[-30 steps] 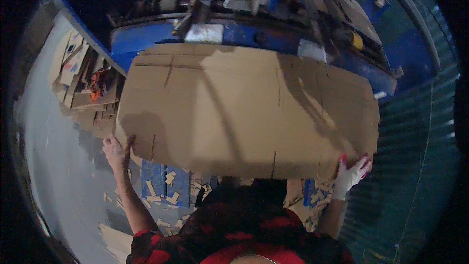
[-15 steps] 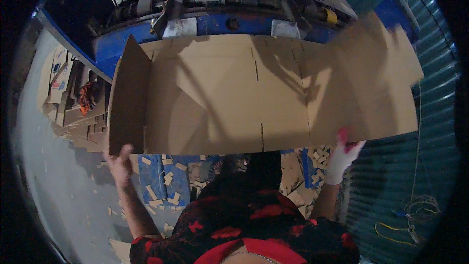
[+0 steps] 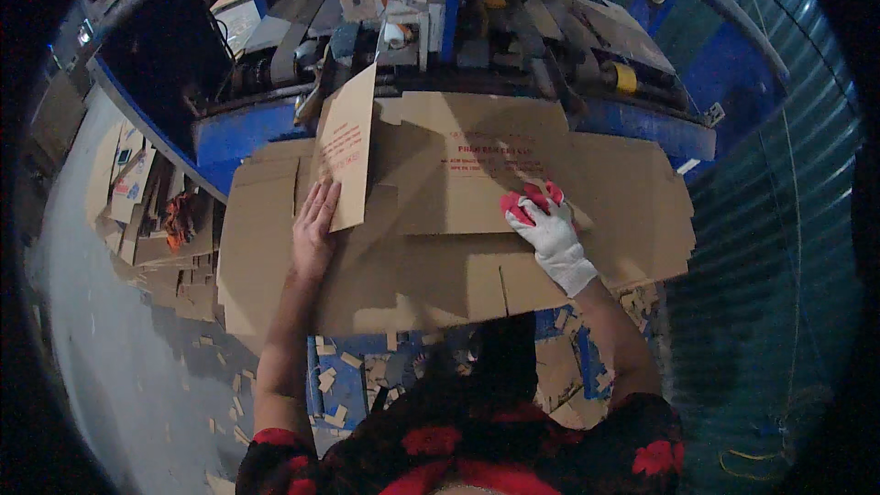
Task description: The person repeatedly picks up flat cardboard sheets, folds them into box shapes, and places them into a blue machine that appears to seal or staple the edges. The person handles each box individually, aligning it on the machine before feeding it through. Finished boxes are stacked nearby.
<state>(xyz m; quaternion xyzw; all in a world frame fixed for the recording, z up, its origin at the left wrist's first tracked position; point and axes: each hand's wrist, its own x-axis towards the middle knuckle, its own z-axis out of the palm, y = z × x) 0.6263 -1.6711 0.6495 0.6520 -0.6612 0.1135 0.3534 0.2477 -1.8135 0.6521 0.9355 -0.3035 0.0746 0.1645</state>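
We work above a broad, matte cardboard sheet (image 3: 440,284).

Our bare left hand (image 3: 315,234) lays straight fingers against a slanting flap (image 3: 353,151); right of them, a rectangular panel (image 3: 440,200) lies under our white-gloved right hand (image 3: 553,238), red fingertips curled; we cannot tell either grip.

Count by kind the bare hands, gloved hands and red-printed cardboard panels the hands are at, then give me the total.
Bare hands: 1, the left hand
Gloved hands: 1, the right hand
Red-printed cardboard panels: 2, the raised panel on the left and the flatter panel on the right
Total: 4
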